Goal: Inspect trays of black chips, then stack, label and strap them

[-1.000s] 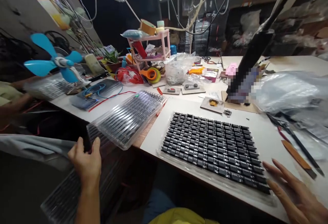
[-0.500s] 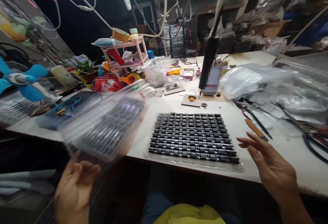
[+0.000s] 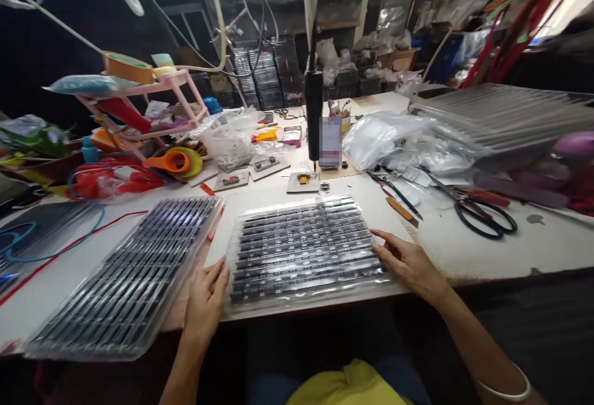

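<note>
In front of me lies a tray of black strips (image 3: 297,244), the strips set in rows under a clear plastic sheet or lid. My left hand (image 3: 207,297) pinches its left edge, thumb and fingers close together. At the opposite side, my right hand (image 3: 408,266) grips the right edge with thumb and fingers. Glare on the plastic blurs the detail of the strips. A second clear plastic tray (image 3: 125,275), also filled with dark strips, sits at an angle to the left of my left hand.
A black electric screwdriver (image 3: 314,114) hangs over a small fixture block (image 3: 302,182). Black-handled scissors (image 3: 482,216), tweezers (image 3: 401,195) and plastic bags (image 3: 385,139) lie at the right. A pink rack (image 3: 180,96) and an orange tape dispenser (image 3: 176,162) stand back left.
My left hand has come from the left to the front tray, whose bare strips are now under clear plastic. My right hand has closed on its right edge. The view has turned right.
</note>
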`<state>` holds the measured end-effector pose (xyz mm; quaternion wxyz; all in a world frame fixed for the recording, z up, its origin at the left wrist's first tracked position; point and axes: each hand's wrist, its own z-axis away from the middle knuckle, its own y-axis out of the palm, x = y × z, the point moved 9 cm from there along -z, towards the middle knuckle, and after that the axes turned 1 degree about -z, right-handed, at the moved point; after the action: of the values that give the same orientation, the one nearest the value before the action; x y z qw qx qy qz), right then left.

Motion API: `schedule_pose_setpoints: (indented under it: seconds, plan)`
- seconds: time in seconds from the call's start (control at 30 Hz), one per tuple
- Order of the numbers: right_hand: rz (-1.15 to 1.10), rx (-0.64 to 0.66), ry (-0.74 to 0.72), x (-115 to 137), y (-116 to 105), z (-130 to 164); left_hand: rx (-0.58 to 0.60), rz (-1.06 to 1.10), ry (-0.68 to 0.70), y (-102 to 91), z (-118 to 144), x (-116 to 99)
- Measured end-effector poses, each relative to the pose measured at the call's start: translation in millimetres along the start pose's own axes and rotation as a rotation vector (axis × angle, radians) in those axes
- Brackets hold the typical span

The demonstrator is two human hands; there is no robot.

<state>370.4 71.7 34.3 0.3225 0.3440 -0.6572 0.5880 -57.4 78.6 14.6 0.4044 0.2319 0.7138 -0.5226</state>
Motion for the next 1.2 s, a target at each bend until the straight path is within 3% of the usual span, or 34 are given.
schedule_pose_setpoints:
  seconds: [0.17, 0.33, 0.5, 0.8, 1.03, 1.2]
  plan:
    - [0.099, -0.036, 0.002, -11, -2, -7, 0.069, -0.098, 0.11, 5.3, -1, -10]
    - [0.077, -0.107, -0.036, -11, -3, -32, 0.172, -0.097, 0.096, 17.9, -6, -22]
    - [0.074, -0.102, -0.036, -13, -4, -35, 0.112, -0.072, 0.05, 15.5, -1, -26]
    - [0.404, -0.04, -0.056, -6, 11, -45, 0.154, -0.039, 0.052, 20.2, -14, -25]
    - [0.269, -0.138, -0.051, -17, 2, -44, 0.133, 0.098, 0.02, 17.6, -5, -31]
    - [0.293, -0.07, 0.016, -27, -1, -40, 0.128, 0.025, 0.109, 18.5, 5, -31]
